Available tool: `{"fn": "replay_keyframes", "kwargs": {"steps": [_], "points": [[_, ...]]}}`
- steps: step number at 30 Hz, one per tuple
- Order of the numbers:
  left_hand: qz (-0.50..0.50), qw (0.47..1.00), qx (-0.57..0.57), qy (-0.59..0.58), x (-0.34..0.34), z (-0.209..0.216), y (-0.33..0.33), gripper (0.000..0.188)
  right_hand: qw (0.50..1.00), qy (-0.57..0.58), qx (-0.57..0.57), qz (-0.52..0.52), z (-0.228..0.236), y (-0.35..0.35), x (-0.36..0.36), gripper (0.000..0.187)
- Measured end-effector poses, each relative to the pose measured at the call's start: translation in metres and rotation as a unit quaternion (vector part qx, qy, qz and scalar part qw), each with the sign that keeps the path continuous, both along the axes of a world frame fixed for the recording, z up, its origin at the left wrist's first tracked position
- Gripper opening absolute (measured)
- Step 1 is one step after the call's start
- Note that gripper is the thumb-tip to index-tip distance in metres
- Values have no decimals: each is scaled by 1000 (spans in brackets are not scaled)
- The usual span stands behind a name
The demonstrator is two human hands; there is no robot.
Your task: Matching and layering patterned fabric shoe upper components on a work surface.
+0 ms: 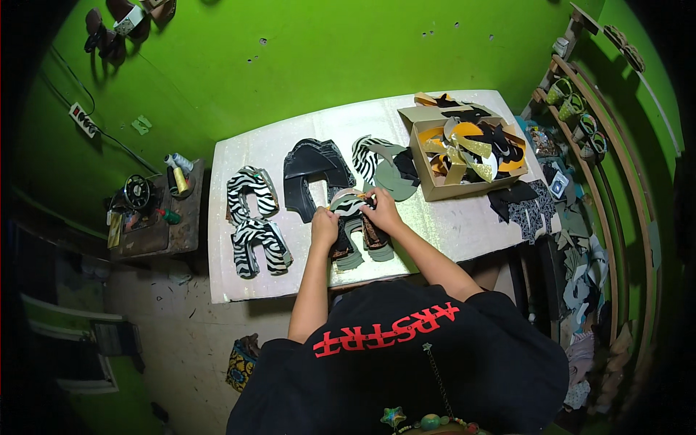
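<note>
Between my two hands is a curved zebra-print piece (348, 206), looking like a cut shoe-upper part. My left hand (324, 228) pinches its left end, and my right hand (384, 212) grips the right end. Directly below it lies a stack of U-shaped grey-green and brown patterned pieces (351, 259), partly hidden by the piece I hold. Just beyond my left hand is a pile of black U-shaped pieces (312, 159). Two stacks of zebra-print U-shaped pieces (252, 190) sit to the left. Past my right hand lie loose zebra-print and olive pieces (394, 176).
An open cardboard box (442, 190) of black, gold and orange scraps stands at the right of the white table (308, 279). Patterned scraps (533, 212) lie beside it. At left, a small wooden table (156, 243) carries thread spools (179, 174). A wooden rack (616, 167) lines the right wall.
</note>
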State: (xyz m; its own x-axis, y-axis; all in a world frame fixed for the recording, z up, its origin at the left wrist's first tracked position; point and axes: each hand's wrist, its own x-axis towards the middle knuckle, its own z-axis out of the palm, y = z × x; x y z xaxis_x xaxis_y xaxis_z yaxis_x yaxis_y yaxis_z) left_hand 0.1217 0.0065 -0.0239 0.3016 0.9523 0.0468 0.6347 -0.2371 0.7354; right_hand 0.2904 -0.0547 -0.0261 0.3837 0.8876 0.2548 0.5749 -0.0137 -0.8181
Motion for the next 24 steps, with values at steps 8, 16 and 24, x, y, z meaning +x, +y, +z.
{"fn": "replay_keyframes", "kwargs": {"steps": [8, 16, 24], "points": [[0, 999, 30, 23, 1, 5, 1, 22, 999, -24, 40, -17, -8, 2, 3, 38], [43, 990, 102, 90, 24, 43, -20, 5, 997, 21, -48, 49, 9, -2, 20, 37], [-82, 993, 81, -12, 50, 55, -27, 8, 996, 86, 37, -6, 64, -13, 57, 18]]}}
